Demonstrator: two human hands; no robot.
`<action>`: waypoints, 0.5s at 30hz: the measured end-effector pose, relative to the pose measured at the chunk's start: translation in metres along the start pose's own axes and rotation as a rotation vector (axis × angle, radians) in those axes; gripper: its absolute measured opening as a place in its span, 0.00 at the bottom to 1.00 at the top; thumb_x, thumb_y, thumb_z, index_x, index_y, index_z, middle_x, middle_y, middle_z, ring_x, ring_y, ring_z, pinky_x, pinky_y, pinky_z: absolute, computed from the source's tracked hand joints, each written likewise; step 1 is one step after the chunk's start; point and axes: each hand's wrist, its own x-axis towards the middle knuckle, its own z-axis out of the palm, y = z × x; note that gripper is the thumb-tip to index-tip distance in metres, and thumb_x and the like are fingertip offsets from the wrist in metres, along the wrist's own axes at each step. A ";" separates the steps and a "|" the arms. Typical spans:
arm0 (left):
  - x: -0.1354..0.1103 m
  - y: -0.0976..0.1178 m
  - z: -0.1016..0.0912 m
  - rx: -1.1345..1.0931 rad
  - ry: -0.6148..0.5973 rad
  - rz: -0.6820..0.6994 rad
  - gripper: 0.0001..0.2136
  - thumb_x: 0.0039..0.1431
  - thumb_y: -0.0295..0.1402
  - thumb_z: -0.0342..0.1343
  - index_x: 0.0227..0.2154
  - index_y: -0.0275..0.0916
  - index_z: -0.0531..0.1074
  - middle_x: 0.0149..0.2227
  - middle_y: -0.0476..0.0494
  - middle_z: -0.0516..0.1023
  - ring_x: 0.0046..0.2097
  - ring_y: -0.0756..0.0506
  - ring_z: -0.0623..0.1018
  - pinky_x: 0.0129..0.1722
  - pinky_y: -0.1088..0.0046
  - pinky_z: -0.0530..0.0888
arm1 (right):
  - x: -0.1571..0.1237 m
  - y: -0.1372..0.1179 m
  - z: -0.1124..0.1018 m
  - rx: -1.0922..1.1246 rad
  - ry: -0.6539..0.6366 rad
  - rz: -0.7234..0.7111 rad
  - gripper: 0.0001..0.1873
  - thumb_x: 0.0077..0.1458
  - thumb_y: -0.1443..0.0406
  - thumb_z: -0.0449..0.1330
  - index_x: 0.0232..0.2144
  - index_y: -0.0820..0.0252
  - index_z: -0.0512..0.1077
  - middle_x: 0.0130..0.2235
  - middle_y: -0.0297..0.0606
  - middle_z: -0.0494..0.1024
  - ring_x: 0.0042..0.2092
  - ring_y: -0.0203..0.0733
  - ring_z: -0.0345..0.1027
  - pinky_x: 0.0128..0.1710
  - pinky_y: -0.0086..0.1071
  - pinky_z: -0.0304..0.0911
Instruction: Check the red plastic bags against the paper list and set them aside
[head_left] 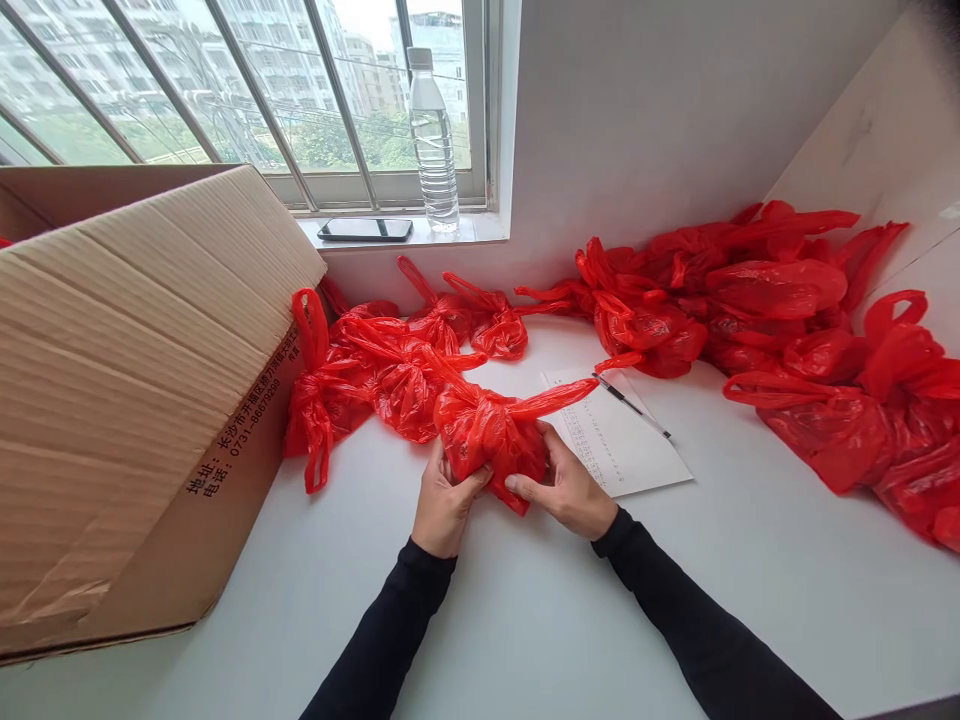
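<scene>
Bag of knotted red plastic (487, 432) fills the curled grip of bare left hand (442, 510) and right hand (574, 492); hard squeezing could tear it

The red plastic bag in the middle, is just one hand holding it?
No, the left hand and the right hand both hold the red plastic bag, one on each side.

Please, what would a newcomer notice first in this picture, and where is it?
Probably the tied red plastic bag at the centre, held between the left hand and the right hand. Next come the heap of red bags at the right, and the large cardboard box at the left.
</scene>
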 end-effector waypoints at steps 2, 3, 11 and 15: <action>0.001 -0.002 -0.001 0.007 0.000 -0.004 0.26 0.44 0.31 0.73 0.48 0.40 0.74 0.47 0.41 0.82 0.50 0.38 0.80 0.52 0.61 0.76 | 0.000 0.001 0.001 -0.027 0.013 -0.014 0.34 0.56 0.66 0.67 0.62 0.52 0.61 0.60 0.42 0.71 0.60 0.49 0.67 0.63 0.45 0.61; 0.001 -0.002 -0.001 0.013 -0.010 -0.019 0.23 0.45 0.31 0.73 0.46 0.38 0.75 0.45 0.41 0.82 0.48 0.39 0.81 0.52 0.60 0.76 | 0.000 0.002 0.001 -0.033 0.021 -0.019 0.33 0.56 0.66 0.67 0.61 0.52 0.62 0.59 0.42 0.72 0.60 0.49 0.67 0.62 0.46 0.62; -0.006 0.010 0.008 -0.048 -0.052 -0.018 0.23 0.49 0.30 0.70 0.50 0.42 0.74 0.51 0.41 0.81 0.52 0.37 0.79 0.55 0.58 0.74 | -0.001 0.004 0.003 -0.082 0.056 -0.007 0.24 0.57 0.63 0.66 0.55 0.53 0.68 0.49 0.40 0.78 0.52 0.50 0.72 0.55 0.47 0.68; -0.007 0.013 0.012 -0.058 -0.041 -0.027 0.22 0.52 0.34 0.69 0.51 0.42 0.74 0.53 0.40 0.80 0.55 0.37 0.78 0.59 0.58 0.72 | 0.000 -0.003 0.004 -0.101 0.050 -0.037 0.18 0.59 0.61 0.65 0.51 0.53 0.72 0.46 0.39 0.79 0.51 0.51 0.72 0.55 0.47 0.67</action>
